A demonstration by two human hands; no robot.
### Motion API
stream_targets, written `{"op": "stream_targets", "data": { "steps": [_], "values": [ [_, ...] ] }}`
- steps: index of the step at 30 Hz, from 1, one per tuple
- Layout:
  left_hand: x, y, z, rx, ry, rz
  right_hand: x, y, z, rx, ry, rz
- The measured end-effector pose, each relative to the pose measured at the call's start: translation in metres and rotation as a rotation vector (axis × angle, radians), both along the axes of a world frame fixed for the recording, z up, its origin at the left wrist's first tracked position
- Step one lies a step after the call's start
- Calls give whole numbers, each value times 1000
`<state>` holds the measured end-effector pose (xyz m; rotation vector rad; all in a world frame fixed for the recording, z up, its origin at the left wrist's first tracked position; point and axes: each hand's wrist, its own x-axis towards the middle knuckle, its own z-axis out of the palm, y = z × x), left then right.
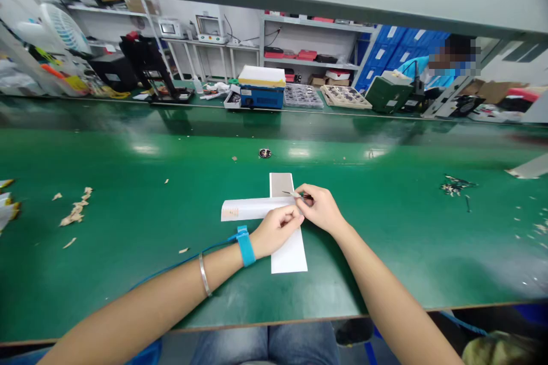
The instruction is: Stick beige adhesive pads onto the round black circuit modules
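Observation:
My right hand (319, 208) is closed around thin pointed tweezers (293, 194), whose tip points left. Close beside it, my left hand (278, 230) has its thumb and fingers pinched together; whatever lies between them is too small to see. Under both hands runs a whitish, glossy strip (252, 209), with small orange-brown marks near its left end. It lies across a longer upright white sheet (289, 254), whose far end has a grey-brown panel (281, 181). A blue wrist strap (245, 246) with a cord circles my left wrist.
The green tabletop (171, 274) carries a small round dark part (265, 153) ahead of the sheet. Peeled tan scraps (77, 212) lie to the left, and a pile of small dark pieces (456, 185) to the right. A person (440, 68) sits beyond the bench, near a blue box (262, 97).

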<state>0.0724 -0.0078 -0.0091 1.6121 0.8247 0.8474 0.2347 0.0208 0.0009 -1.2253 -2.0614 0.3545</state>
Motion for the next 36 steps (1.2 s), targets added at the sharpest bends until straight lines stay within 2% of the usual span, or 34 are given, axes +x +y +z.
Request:
{"op": "stream_targets", "data": {
  "steps": [12, 25, 31, 36],
  "values": [
    [-6, -2, 3, -122, -98, -16, -1, -4, 8, -12, 23, -7],
    [-8, -1, 1, -157, -111, -65, -1, -6, 9, -8, -11, 32],
    [-12, 5, 7, -154, -80, -97, 1, -4, 10, 40, -31, 53],
    [-20, 14, 6, -178, 19, -57, 9, 2, 22, 99, 31, 4]
  ]
}}
